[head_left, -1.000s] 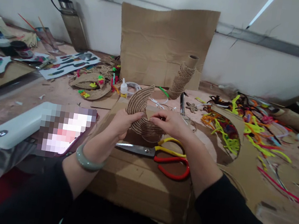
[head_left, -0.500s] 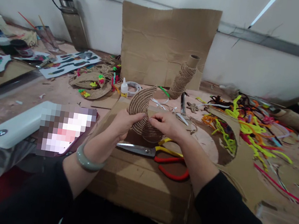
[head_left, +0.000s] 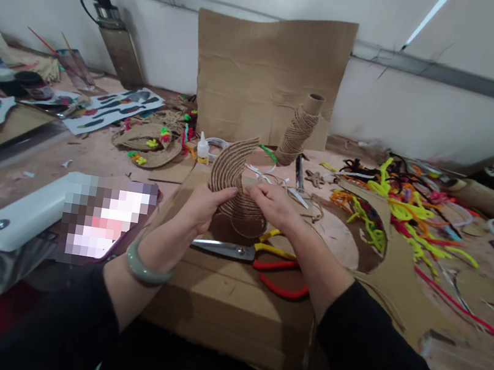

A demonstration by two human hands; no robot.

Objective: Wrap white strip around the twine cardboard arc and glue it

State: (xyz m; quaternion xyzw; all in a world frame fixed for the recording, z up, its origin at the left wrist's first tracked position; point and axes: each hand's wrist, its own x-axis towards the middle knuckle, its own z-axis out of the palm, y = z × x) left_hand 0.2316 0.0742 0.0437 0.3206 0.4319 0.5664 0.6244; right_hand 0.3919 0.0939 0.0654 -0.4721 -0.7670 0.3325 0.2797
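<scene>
A person's left hand is gripping a twine crescent over a cardboard box, its thumb pressing flat on the ridged face while the other fingers are mostly hiding behind. The right hand is bunching its thumb and forefinger together, the tips touching the crescent's inner edge; whether they are pinching anything, one cannot tell. A thin loop is hanging below the crescent. Scissors are lying on the box just below the hands. Behind, a glue bottle and a twine roll are standing on the surface.
</scene>
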